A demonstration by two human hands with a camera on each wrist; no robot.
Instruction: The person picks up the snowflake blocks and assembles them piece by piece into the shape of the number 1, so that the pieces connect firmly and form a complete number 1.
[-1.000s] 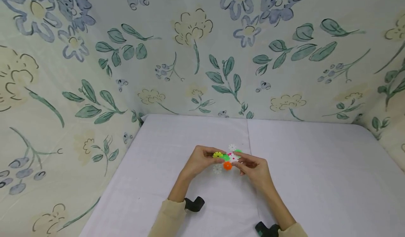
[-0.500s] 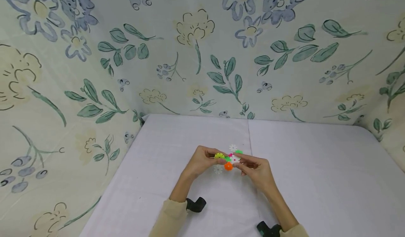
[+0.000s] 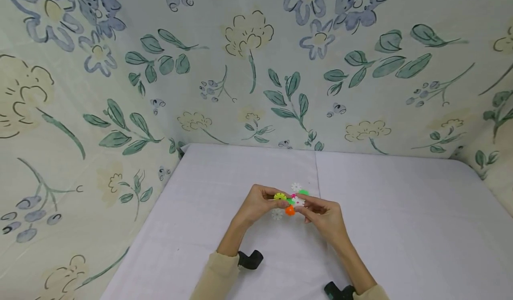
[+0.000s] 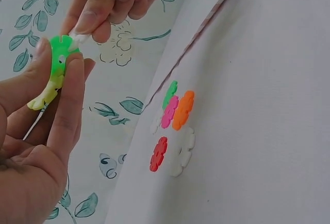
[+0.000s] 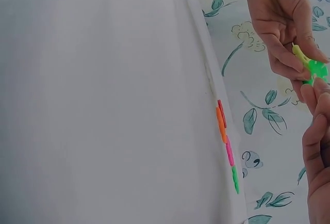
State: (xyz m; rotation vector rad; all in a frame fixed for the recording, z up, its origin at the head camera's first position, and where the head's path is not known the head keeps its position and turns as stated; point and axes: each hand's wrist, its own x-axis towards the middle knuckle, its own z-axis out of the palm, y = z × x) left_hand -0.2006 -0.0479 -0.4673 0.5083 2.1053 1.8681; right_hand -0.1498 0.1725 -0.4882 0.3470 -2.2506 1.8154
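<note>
Above the middle of the table, my left hand [image 3: 255,205] pinches a yellow notched snowflake disc [image 4: 45,94] joined to a bright green disc [image 4: 58,59], with thumb and fingers on both sides. Facing it, my right hand [image 3: 329,217] pinches a white snowflake disc [image 4: 79,39] between thumb and finger, at the edge of the green one. Fingertips cover much of the white disc, so how deep the two notches sit in each other cannot be seen. In the right wrist view the green disc [image 5: 318,69] shows between both hands.
Loose discs lie on the white cloth [image 3: 401,211] beneath the hands: orange [image 4: 183,110], pink [image 4: 169,112], green [image 4: 169,94], red [image 4: 159,154] and white [image 4: 184,154]. A flowered curtain [image 3: 248,68] stands behind and left of the table. Black wrist straps [image 3: 250,260] sit on both arms.
Both hands keep their grip on the discs and hardly move. The whole head view has shifted slightly, carrying hands and table a little to the right.
</note>
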